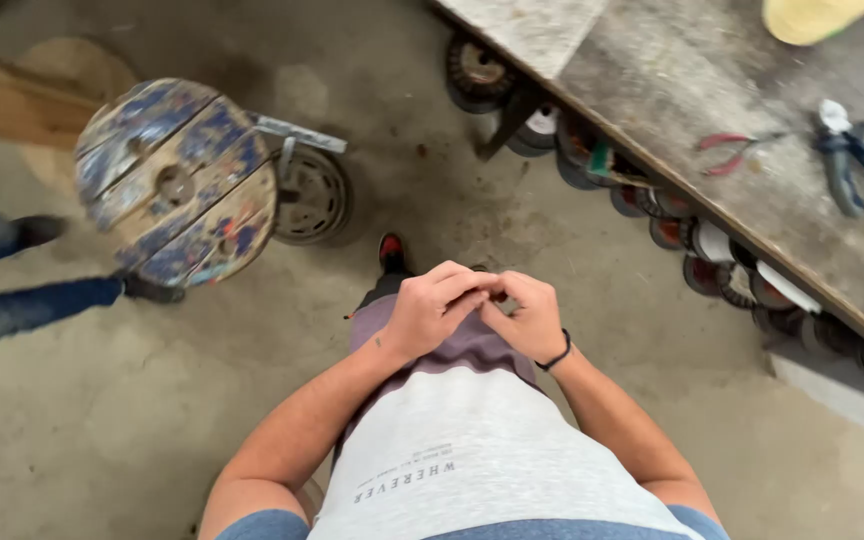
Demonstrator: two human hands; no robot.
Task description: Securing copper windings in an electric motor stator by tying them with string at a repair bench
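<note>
Left hand (430, 310) and right hand (524, 315) pressed together at frame centre, fingertips meeting over something small and dark (497, 296); too tiny to identify. Both hands curled, fingers pinched inward, whether actually gripping that small thing cannot be told. Black band (555, 355) around the right wrist. Grey-and-white shirt (462, 450) below the hands at 6 o'clock. Red-and-black shoe (391, 250) just past the hands at 11 o'clock, on the concrete floor (152, 420).

Blue-painted wooden spool (177, 180) well apart at 10 o'clock, a metal wheel (312, 195) just beside it on its right. Another person's legs in jeans (22, 300) at 9 o'clock, dark shoes touching the spool's edge.

Desk (692, 90) running from 12 to 3 o'clock, dusty grey top. Red-handled pliers (732, 150) and blue-handled pliers (852, 165) lying on it, near each other. Yellow object (812, 18) at the desk's far edge, cut off by the frame. Row of wire reels (672, 225) under the desk's front edge.
</note>
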